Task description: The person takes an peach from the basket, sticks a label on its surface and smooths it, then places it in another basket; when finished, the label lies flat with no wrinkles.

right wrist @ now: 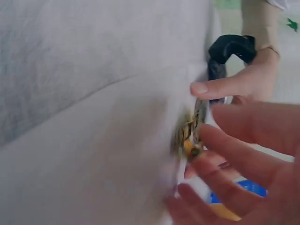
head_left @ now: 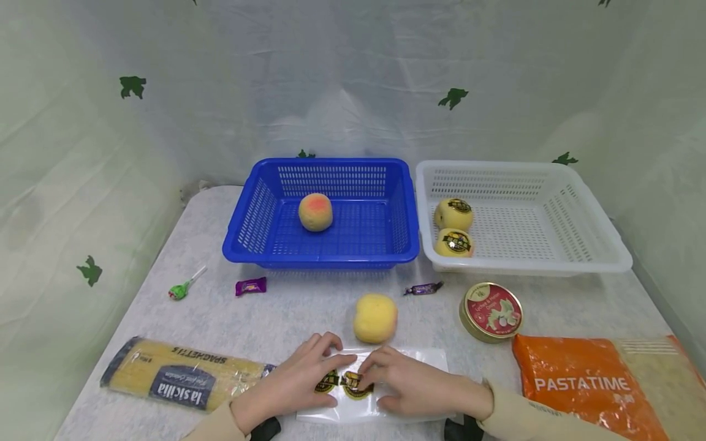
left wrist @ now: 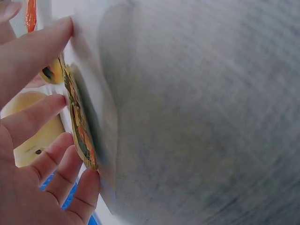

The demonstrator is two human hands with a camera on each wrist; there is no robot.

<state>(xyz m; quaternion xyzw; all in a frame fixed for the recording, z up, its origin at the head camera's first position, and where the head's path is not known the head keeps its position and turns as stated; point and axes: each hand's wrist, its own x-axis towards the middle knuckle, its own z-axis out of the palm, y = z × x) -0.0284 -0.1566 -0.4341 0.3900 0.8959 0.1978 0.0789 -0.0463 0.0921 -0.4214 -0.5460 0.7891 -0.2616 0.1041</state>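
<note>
Hands at the sticker sheet [head_left: 425, 360]
Left hand [head_left: 298, 380] and right hand [head_left: 410, 381] are released (fingers apart, loosely bent), fingertips at the round stickers [head_left: 353, 392]; the sheet lies on the table [head_left: 309, 315], on the near side of the yellow peach [head_left: 375, 318].

The sheet [head_left: 353, 410] under those fingers [head_left: 337, 361] looks glossy plastic; the peach [head_left: 375, 318] beyond them, matt; the tin [head_left: 491, 311] to their right, shiny metal.
</note>
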